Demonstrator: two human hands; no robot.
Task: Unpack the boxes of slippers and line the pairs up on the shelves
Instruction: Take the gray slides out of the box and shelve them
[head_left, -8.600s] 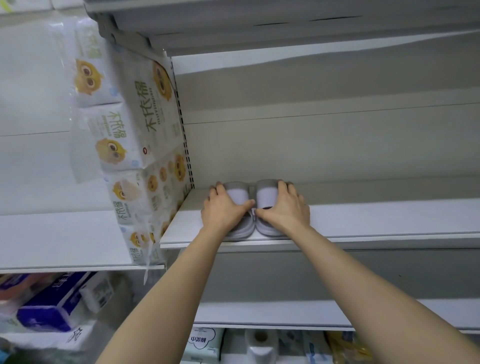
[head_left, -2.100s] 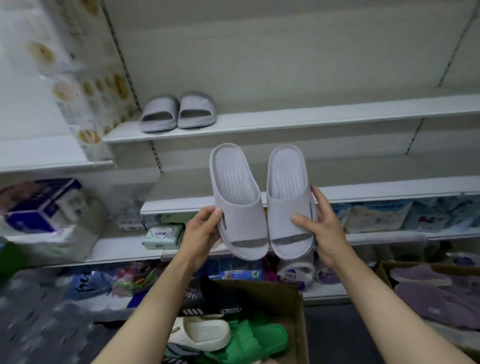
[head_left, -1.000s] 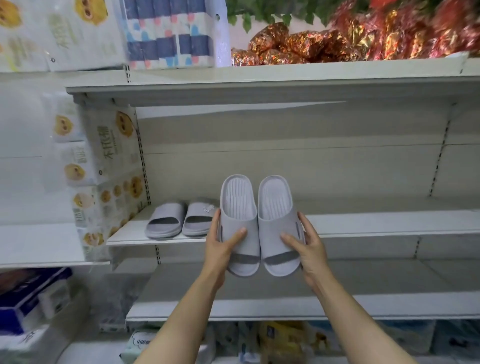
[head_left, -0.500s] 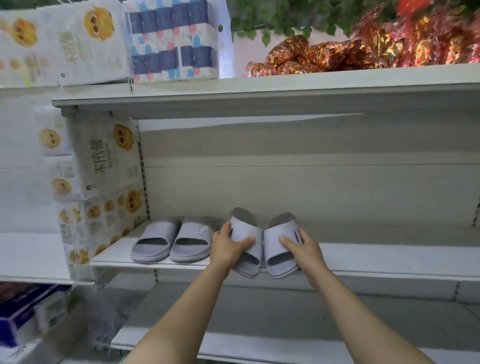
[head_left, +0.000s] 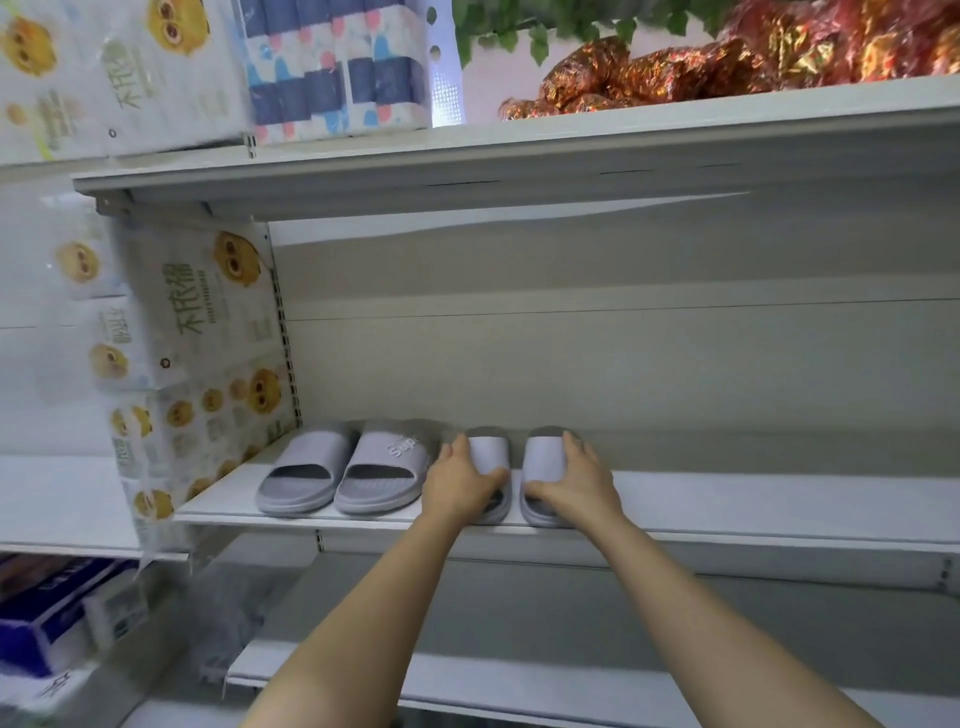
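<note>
I'm setting the 2nd pair on the shelf, just right of the grey pair w/ the "Sup" strap. Left hand is gripping the left slipper over its strap; right hand is gripping the right slipper likewise. They're looking light, soft foam w/ a smooth skin, prob. a bit slick, so holding across strap + sole edge is feeling safest.

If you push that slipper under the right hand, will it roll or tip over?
Probably not: the slipper lies flat on the shelf, so it should slide. It looks like thick foam, likely light and a bit bendy under the right hand.
</note>
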